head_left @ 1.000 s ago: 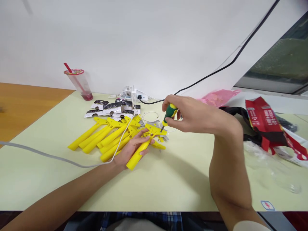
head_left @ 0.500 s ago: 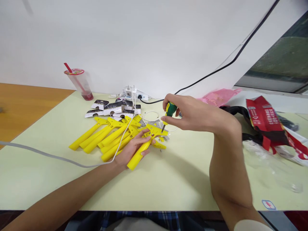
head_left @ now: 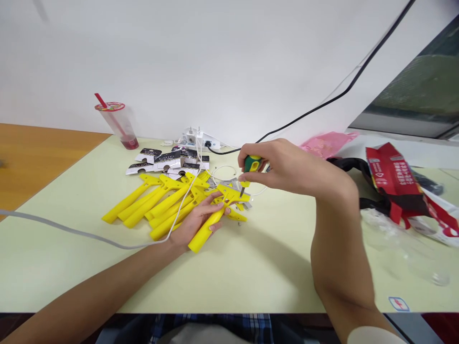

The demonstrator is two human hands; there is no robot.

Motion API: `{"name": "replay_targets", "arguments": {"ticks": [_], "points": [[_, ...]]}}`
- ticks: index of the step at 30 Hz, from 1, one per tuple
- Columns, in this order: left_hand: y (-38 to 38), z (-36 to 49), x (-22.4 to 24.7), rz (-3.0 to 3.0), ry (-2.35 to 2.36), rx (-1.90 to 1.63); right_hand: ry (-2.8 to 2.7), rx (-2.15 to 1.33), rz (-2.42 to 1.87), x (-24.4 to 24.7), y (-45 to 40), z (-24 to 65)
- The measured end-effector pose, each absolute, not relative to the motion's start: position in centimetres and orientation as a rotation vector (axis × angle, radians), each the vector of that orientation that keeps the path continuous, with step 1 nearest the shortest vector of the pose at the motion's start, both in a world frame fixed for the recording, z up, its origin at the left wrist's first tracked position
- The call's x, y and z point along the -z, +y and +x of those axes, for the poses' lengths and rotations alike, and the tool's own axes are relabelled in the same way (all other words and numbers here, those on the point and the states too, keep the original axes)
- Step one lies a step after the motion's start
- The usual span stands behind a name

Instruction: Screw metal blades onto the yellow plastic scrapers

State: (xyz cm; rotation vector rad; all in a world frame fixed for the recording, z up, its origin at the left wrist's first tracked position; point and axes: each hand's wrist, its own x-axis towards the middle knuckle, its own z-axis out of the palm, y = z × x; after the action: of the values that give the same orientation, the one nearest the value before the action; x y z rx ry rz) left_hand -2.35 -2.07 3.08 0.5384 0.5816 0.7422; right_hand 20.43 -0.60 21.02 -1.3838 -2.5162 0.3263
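My left hand (head_left: 199,220) is closed around a yellow scraper handle (head_left: 206,233), its wide head pointing up and to the right. A green and yellow screwdriver (head_left: 253,165) is in the grip of my right hand (head_left: 274,165), above the head. The screwdriver's tip meets the right part of the head, at or close to a screw. Several more yellow handles (head_left: 138,199) lie in a pile to the left of my left hand, partly under a white cable (head_left: 184,198). Small metal parts lie behind the held head, partly hidden.
Black and white cards (head_left: 168,160) lie behind the pile, near a power strip (head_left: 211,144). A drink cup (head_left: 120,126) stands at the back left. Red packaging (head_left: 392,177), a pink bag (head_left: 328,143) and clear plastic (head_left: 401,243) are on the right.
My right hand has shifted slightly left and turned the screwdriver's handle a little. My left hand and the held yellow handle are almost unmoved.
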Motion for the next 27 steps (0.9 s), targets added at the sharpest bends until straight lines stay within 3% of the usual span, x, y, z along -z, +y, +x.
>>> {"name": "replay_targets", "arguments": {"ticks": [27], "points": [[-2.1,-2.3,-3.2,0.501,0.564,-0.779,-2.526,-0.327,-1.399,-20.3,-0.2,20.8]]}}
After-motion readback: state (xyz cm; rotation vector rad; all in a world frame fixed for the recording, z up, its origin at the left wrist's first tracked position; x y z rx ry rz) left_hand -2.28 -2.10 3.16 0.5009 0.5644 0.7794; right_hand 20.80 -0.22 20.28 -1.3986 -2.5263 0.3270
